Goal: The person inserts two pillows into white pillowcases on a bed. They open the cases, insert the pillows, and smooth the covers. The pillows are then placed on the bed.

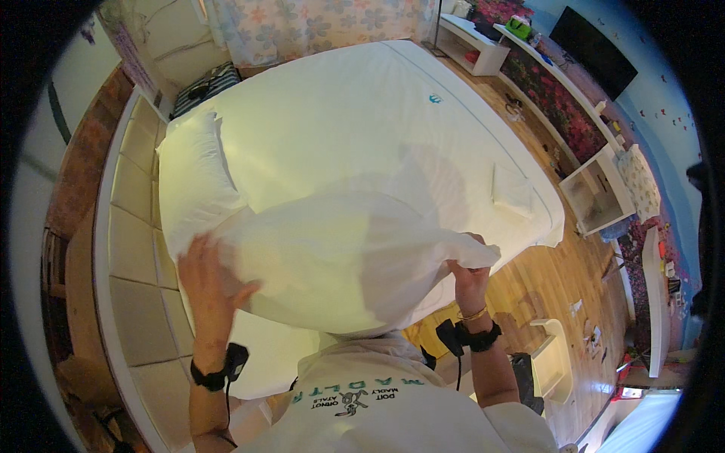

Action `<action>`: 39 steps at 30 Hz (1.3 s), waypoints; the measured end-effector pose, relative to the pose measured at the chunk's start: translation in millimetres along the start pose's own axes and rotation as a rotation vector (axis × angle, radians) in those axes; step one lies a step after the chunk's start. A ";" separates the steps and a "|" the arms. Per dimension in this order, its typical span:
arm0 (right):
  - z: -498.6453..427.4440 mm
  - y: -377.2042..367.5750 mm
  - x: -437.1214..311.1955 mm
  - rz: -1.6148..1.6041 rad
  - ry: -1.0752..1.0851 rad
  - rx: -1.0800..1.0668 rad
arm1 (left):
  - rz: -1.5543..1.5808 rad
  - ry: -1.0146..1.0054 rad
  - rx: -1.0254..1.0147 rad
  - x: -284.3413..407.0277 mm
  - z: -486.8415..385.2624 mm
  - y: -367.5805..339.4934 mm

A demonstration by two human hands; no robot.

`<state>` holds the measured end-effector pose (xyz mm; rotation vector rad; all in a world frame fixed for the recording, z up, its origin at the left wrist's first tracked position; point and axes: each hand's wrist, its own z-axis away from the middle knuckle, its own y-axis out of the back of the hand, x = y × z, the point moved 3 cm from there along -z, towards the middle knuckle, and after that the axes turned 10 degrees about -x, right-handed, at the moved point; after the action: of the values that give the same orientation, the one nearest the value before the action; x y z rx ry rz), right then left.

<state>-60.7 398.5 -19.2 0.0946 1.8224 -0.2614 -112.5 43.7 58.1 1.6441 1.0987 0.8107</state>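
A plump white pillow (317, 266) in a white pillowcase is in front of my body, above the near part of the bed. My right hand (471, 274) grips the bunched fabric at its right end. Flat against the pillow's left end is my left hand (208, 283), slightly blurred, with thumb and fingers spread. A second white pillow (195, 164) lies by the padded headboard (136, 306), partly behind the first. White bedding (317, 124) with a thin blue line covers the bed.
A folded white cloth (510, 189) lies near the bed's right edge. Right of the bed are wooden flooring (532, 277), a white open cabinet (597, 189) and a cream chair-like piece (554, 362). A striped item (207, 90) stands past the headboard's far end.
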 end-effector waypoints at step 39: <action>115.1 95.3 356.3 0.734 -0.892 -0.236 | 1.003 0.916 -0.797 -20.4 176.3 -439.6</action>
<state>-27.8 439.2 -402.0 0.4000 0.8322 0.3870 -91.0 20.5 -415.0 1.0080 0.2533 2.4325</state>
